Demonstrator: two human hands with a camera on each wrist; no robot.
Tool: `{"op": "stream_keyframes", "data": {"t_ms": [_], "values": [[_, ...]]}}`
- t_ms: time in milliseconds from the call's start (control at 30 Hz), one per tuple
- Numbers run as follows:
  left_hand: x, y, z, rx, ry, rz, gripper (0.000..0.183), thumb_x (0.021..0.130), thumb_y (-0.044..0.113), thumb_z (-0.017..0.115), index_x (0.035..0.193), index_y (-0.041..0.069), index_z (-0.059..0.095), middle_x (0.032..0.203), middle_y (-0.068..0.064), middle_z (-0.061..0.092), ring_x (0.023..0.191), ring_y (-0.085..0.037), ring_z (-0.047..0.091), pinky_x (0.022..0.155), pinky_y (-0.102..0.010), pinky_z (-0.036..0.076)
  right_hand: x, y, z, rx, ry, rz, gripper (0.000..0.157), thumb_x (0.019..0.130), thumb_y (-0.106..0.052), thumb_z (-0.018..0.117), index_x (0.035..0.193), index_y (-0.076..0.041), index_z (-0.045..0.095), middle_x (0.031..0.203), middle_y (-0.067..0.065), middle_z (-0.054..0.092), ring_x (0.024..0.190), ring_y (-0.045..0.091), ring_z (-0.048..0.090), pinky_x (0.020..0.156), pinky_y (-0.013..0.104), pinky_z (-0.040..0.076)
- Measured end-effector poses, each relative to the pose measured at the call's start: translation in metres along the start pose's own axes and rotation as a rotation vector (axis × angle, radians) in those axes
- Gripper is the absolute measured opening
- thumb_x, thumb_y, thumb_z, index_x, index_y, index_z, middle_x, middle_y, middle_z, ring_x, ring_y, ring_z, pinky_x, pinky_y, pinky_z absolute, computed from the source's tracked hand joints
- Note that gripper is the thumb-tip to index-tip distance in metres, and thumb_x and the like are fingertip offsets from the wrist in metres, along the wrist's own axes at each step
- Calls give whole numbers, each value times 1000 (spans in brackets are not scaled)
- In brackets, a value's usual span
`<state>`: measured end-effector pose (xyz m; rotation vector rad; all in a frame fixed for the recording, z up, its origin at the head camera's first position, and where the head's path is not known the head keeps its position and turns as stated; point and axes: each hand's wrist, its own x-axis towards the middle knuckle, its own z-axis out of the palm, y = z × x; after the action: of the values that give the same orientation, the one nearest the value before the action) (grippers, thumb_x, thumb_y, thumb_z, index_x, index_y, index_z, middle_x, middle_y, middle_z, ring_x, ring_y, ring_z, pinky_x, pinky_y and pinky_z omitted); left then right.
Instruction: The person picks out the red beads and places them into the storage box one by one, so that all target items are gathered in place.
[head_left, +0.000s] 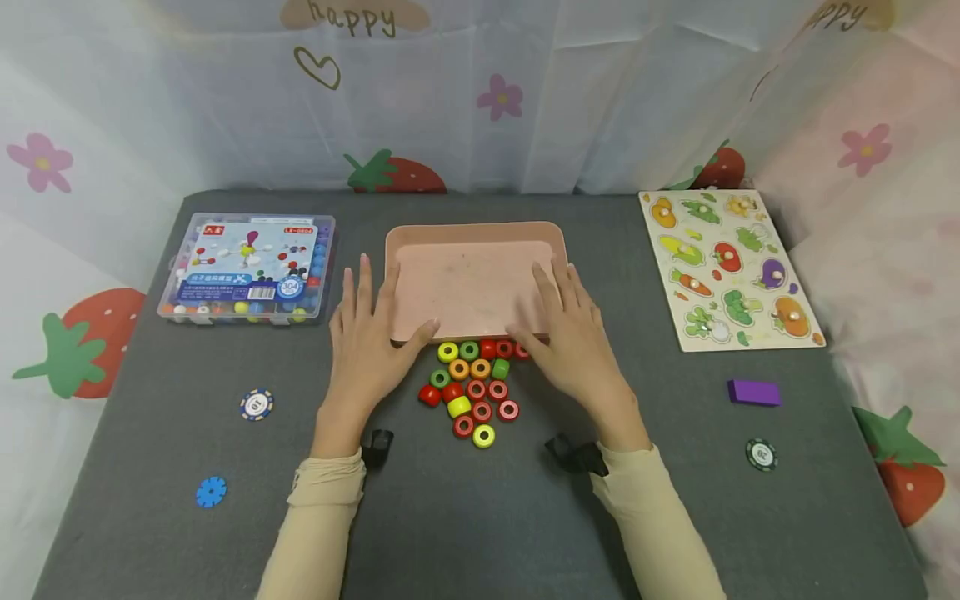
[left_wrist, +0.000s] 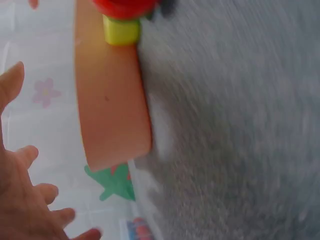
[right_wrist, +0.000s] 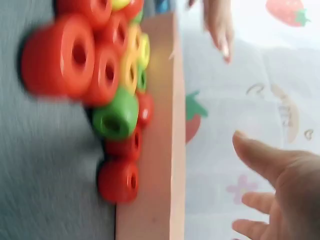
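Note:
A shallow pink tray (head_left: pixel 472 283) lies in the middle of the grey table, with nothing in it. Several round beads with holes, red, yellow, green and orange, are heaped against its near edge, among them a yellow bead (head_left: pixel 483 436) and a green bead (right_wrist: pixel 116 116). My left hand (head_left: pixel 363 346), fingers spread, is at the tray's near left corner in the head view. On the opposite side, my right hand (head_left: pixel 579 350) overlaps the tray's right edge, its fingers also spread. Both wrist views show the hands raised above the tray's rim, holding nothing.
A clear plastic case (head_left: pixel 247 267) of coloured parts stands back left. At the back right lies a vegetable puzzle board (head_left: pixel 742 271). A purple block (head_left: pixel 753 392) and a dark chip (head_left: pixel 762 454) sit at right; a blue-and-white chip (head_left: pixel 257 404) and a blue disc (head_left: pixel 211 492) at left.

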<state>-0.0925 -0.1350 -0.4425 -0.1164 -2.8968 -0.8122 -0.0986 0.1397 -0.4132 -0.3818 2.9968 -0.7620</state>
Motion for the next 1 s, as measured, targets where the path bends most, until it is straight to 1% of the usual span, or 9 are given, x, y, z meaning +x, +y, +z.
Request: {"op": "stream_keyframes", "data": {"t_ms": [133,200,267,333,433,600,767,867,1000], "values": [[-1,-4,0,-267,-36,-15,95,88,61,66,161,36,10,169,2,-5,154,-36,-2,108,-77,12,-10,-11,1,167,-59,-64,85,93,-42,71,160,-22,22,160,10,30,146,30,32,111,60,31],[-2,-8,-1,-419,-62,-31,96,86,53,72,161,39,13,169,4,-2,154,-35,1,109,-74,16,-14,-16,3,258,-102,-81,81,91,-37,74,157,-22,29,148,10,46,131,26,50,104,53,43],[-3,-12,-2,-569,-84,-58,97,85,43,77,159,41,15,168,7,1,154,-32,6,111,-69,23,-17,-19,7,322,-150,-90,72,91,-31,76,151,-19,39,130,8,59,108,21,61,90,45,52],[-3,-16,-4,-684,-103,-100,97,85,35,80,158,45,17,168,10,5,153,-27,11,111,-63,29,-18,-20,13,342,-186,-96,60,91,-26,76,143,-16,49,108,4,65,85,17,63,73,38,53],[-2,-21,-2,-809,-129,-163,94,86,27,80,158,43,21,167,11,13,150,-25,24,109,-57,36,-18,-18,23,298,-198,-100,48,91,-26,76,134,-14,60,85,-3,62,67,12,55,59,30,47],[-2,-29,4,-895,-169,-251,85,92,18,74,159,33,25,164,7,27,142,-25,39,108,-50,39,-15,-13,37,239,-188,-99,46,91,-27,75,134,-15,64,72,-6,56,60,9,49,55,27,39],[-3,-34,8,-886,-165,-279,75,94,15,71,157,29,33,160,2,37,141,-21,39,110,-49,37,-13,-11,43,193,-155,-51,34,93,-24,73,125,-15,69,74,-5,57,63,11,51,56,29,40],[-3,-36,9,-863,-178,-298,73,95,16,70,157,28,34,159,0,39,144,-19,37,109,-49,40,-12,-12,45,155,-136,1,28,92,-24,74,118,-14,71,73,-3,58,62,12,51,55,29,40],[-3,-37,10,-832,-193,-315,73,95,18,71,157,28,34,160,-1,37,146,-17,35,109,-48,40,-11,-15,45,112,-133,31,27,90,-24,77,114,-12,73,72,-2,57,61,13,50,53,29,38]]}}
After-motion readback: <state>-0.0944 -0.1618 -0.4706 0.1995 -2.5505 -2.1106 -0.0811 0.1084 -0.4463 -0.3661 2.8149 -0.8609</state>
